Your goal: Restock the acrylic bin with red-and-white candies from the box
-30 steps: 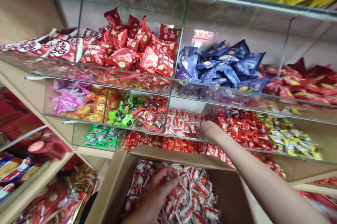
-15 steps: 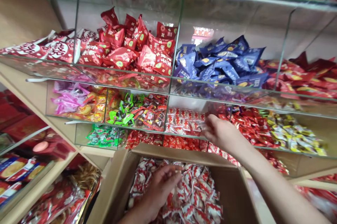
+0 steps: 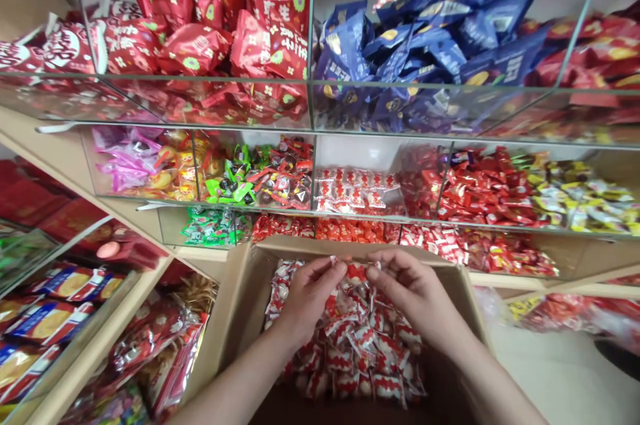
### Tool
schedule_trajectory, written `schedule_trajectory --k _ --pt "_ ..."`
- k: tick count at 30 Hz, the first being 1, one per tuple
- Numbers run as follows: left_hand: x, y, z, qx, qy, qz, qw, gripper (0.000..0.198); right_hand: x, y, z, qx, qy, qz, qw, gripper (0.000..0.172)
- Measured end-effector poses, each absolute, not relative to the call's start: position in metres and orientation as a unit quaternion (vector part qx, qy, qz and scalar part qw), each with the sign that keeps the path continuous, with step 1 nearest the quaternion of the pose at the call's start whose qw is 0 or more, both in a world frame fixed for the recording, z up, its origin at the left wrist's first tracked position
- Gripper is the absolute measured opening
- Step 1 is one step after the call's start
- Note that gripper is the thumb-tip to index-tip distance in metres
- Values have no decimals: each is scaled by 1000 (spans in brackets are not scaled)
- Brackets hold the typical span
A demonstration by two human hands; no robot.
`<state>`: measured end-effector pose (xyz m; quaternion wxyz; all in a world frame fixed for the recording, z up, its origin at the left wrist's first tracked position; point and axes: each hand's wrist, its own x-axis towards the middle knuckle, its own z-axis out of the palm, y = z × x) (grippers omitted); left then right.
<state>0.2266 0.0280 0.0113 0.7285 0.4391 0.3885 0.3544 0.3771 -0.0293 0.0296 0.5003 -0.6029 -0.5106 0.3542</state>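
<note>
Over an open cardboard box point(image 3: 235, 318), my left hand point(image 3: 313, 298) and my right hand point(image 3: 415, 292) face each other, fingers pinched. Between their fingertips is a small wrapped candy point(image 3: 357, 272) with a red and white clear wrapper, each hand at one end of it. Many more of these candies point(image 3: 350, 352) lie loose in the box below. Just beyond the box, in a glass compartment of the shelf, similar candies point(image 3: 350, 193) lie in neat rows.
Glass-fronted shelves hold blue packets point(image 3: 410, 45), large red packets point(image 3: 200, 32), red candies point(image 3: 490, 185) and yellow-wrapped candies point(image 3: 583, 192). Glass dividers point(image 3: 313, 32) and front panes separate the bins. To the left stand wooden shelves with blue-and-red packs point(image 3: 50, 318).
My right hand has come down from the shelf compartment to the box and meets my left hand at a candy. The view has shifted closer and lower on the shelves.
</note>
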Motion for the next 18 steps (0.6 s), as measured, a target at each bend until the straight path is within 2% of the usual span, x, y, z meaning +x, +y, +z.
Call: schedule_trajectory --k 4,11,15,18 --pt "229 27 14 428 385 347 740 26 377 -30 23 -556 -390 446 582 18" --pt "233 21 4 469 410 366 692 34 365 -27 2 -536 -296 447 652 19" --pt "228 21 -1 484 408 340 696 33 365 -32 -2 -580 -422 355 600 14" --pt "223 26 -2 431 401 323 741 27 369 -41 7 -571 -618 268 470 28"
